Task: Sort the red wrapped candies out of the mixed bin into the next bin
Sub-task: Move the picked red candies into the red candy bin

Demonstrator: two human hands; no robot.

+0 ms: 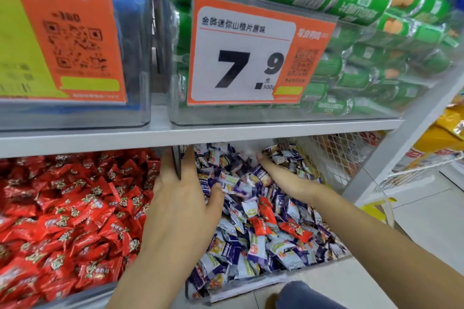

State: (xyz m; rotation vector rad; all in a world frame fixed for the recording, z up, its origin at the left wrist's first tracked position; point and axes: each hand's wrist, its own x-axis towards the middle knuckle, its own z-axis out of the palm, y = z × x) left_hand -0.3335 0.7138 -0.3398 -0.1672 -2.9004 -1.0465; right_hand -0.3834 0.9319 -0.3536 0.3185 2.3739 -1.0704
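Still unsorted, several red candies [263, 221] lie among purple-and-white wrappers near the middle of the mixed bin [251, 291], beside the red bin [88, 291]. The left hand [180, 206] rests flat, fingers straight, over the divider [176, 162] between the bins; the right hand [258, 157] reaches to the mixed bin's back edge, its fingers hidden under the shelf [200, 134], so its grip cannot be told. Each candy looks light, crinkly and slippery, probably best pinched by a twisted wrapper end.

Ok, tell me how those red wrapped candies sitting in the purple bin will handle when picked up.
The red wrapped candies look small, so probably light. Their glossy film suggests they're slippery and crinkly; pinching a crimped end may hold better. They lie loose atop the purple-and-white candies, so neighbours will likely shift.
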